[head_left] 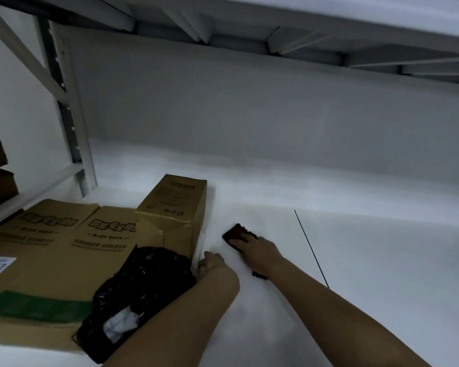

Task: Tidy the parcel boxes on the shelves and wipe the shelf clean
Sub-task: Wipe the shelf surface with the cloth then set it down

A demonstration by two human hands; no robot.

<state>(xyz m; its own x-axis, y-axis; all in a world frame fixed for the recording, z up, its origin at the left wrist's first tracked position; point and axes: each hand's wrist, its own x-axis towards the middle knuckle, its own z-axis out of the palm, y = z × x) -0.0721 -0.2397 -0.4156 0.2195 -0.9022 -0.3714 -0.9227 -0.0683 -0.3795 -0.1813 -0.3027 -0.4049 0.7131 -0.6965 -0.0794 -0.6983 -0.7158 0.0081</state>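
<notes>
The right hand (257,250) presses a dark cloth (236,233) flat on the white shelf (355,260), just right of the tall box (174,213); its grip is wide, with the fingers laid over the cloth, not curled round it. The left hand (214,262) rests at the lower corner of this box, but I cannot tell if its grip holds the box or only touches it. A flat box (51,250) and a black bag (141,287) lie further left.

The step is, I think, wiping the free shelf surface. To do it well, keep even pressure, make long overlapping strokes from the back wall (249,107) toward the front, and keep the box steady so the cloth reaches close to its base.
</notes>
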